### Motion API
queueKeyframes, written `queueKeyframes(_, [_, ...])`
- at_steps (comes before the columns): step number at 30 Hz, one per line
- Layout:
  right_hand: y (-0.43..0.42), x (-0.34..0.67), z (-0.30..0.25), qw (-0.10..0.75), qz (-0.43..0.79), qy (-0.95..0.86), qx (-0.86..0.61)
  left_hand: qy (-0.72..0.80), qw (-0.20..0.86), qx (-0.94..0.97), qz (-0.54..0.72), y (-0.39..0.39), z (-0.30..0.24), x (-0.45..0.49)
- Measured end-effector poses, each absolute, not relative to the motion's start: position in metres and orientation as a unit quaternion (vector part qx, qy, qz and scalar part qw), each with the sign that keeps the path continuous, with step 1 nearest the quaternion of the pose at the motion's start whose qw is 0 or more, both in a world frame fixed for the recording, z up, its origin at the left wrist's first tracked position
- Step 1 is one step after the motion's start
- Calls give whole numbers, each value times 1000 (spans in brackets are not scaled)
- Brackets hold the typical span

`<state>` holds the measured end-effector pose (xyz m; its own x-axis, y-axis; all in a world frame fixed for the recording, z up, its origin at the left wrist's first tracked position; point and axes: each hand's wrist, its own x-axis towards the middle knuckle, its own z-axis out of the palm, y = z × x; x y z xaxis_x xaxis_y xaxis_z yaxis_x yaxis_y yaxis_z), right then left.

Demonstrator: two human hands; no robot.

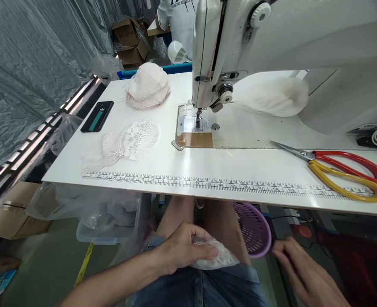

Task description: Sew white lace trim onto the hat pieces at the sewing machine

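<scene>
A long white counter [239, 164] with a printed ruler along its near edge carried most of the things; a bulky white metal sewing machine [284, 38] stood over its far side, right of the middle; a round purple plastic basket [255, 230] with pierced walls sat below the near edge; a pair of steel scissors [313, 157] with one red and one yellow handle lay toward the counter's right end, partly over the ruler; loose white lace pieces with fringed edges [139, 138] lay flat near the left front corner, and a domed bundle of white cloth [148, 85] sat by the far edge.

The left hand [188, 245] grasped a small white patterned lace piece [218, 258] above the lap, below the near edge, thumb on top and the other fingers beneath; the right hand [299, 258] was curled just beside the basket, and whether it pinched anything could not be told.

The held piece looked very light, soft and limp, likely to fold under its own weight; its open pattern seemed delicate, apt to snag or stretch if tugged, though hardly slippery; the denser cloth under the thumb appeared the sounder hold, with the free tip on the right best pinched gently and flat.
</scene>
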<state>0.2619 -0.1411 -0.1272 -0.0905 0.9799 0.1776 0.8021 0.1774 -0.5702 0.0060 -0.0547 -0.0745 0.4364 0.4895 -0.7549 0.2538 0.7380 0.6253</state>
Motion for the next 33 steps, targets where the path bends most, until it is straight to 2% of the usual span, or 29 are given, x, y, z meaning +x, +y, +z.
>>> queueKeyframes(6, [-142, 226, -94, 318, 249, -732, -549, 516, 777, 355, 60, -58, -78, 13])
queueKeyframes(11, [-121, 191, -87, 311, 287, -754, -503, 520, 771, 363, 56, -62, -79, 11])
queueKeyframes(14, [-119, 198, -89, 341, 366, -712, -492, 532, 767, 355, 58, -62, -81, 8])
queueKeyframes(20, [-127, 213, -78, 345, 485, -682, -425, 509, 785, 350, 38, -59, -82, 17])
queueKeyframes(24, [-126, 211, -83, 315, 421, -755, -392, 475, 778, 411, 21, -58, -79, 19])
queueKeyframes(28, [-133, 229, -110, 241, 275, -796, -482, 472, 755, 454, 30, -56, -79, 13])
queueKeyframes(33, [-139, 250, -117, 242, 347, -688, -589, 472, 772, 422, 47, -55, -86, 15])
